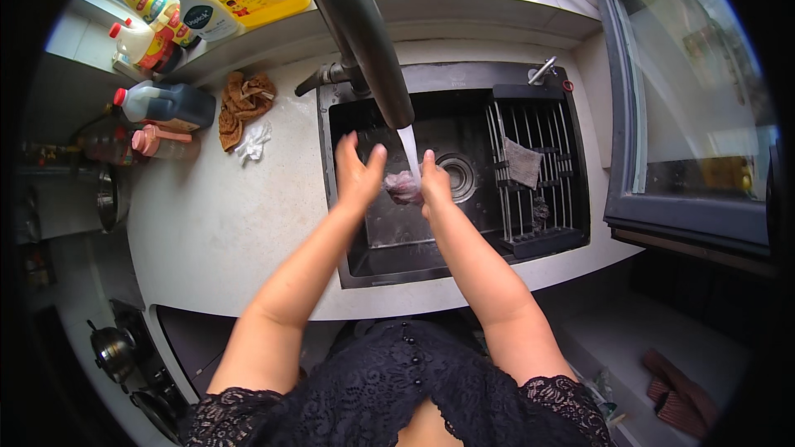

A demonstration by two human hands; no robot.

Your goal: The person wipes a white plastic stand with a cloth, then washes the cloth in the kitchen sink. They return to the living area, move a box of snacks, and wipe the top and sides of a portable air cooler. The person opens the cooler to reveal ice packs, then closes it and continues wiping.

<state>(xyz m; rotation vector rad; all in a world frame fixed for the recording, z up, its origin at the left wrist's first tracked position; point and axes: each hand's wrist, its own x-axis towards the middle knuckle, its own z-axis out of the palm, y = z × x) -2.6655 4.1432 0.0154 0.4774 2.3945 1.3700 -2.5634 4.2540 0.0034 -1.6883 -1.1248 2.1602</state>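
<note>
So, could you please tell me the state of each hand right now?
Left hand: open, holding nothing, over the sink.
Right hand: appears closed on a pinkish piece beside the running water, fingers partly hidden.

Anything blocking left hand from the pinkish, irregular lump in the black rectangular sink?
Nothing visible: only the sink floor shows between the left hand and the pinkish lump. The white water stream falls at the lump's right side, by the right hand.

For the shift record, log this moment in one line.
Left hand: open, empty | Right hand: against pinkish meat-like lump, grip unclear | Faucet: running | Sink rack: grey cloth on it
</note>
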